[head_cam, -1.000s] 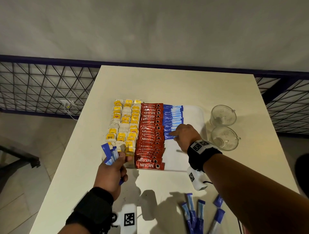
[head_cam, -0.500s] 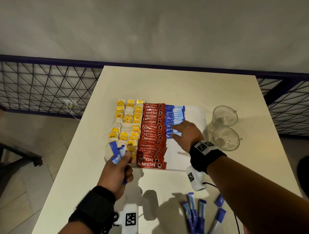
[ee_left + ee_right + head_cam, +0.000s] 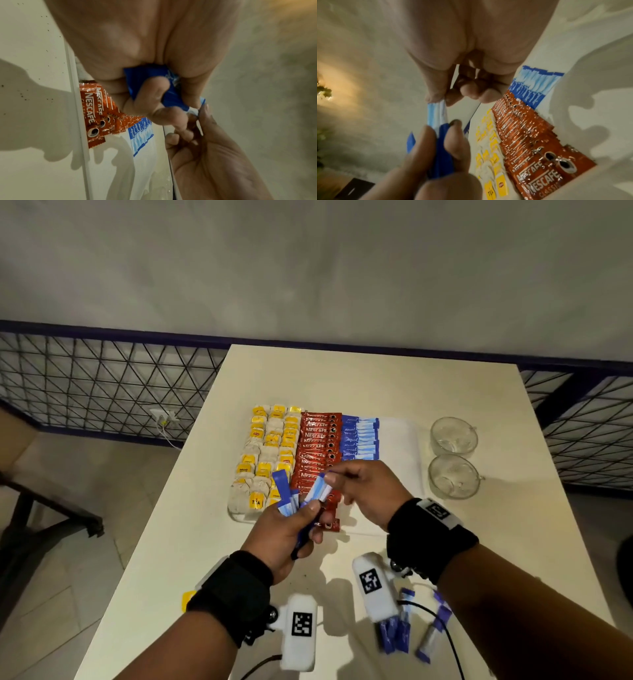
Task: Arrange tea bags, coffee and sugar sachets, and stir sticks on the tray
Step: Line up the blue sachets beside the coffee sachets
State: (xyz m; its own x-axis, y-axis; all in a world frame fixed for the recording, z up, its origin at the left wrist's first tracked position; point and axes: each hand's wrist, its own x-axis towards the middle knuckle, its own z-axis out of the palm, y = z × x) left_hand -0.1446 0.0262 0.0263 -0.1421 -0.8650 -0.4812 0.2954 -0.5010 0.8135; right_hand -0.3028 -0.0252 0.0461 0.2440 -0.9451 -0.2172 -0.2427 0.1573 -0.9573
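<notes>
Centre frame: right hand point(image 3: 368, 491), off the tray's point(image 3: 400, 440) blue row since a moment ago, pinches one sugar sachet point(image 3: 318, 491) from the left hand's point(image 3: 287, 532) gripped bunch; next placement likely.

The light is dim and comes from above, so hard shadows fall on the table point(image 3: 342, 378) (warm glow at the wrist views' edges). Wrist views are soft, blurred and strongly bent.
</notes>
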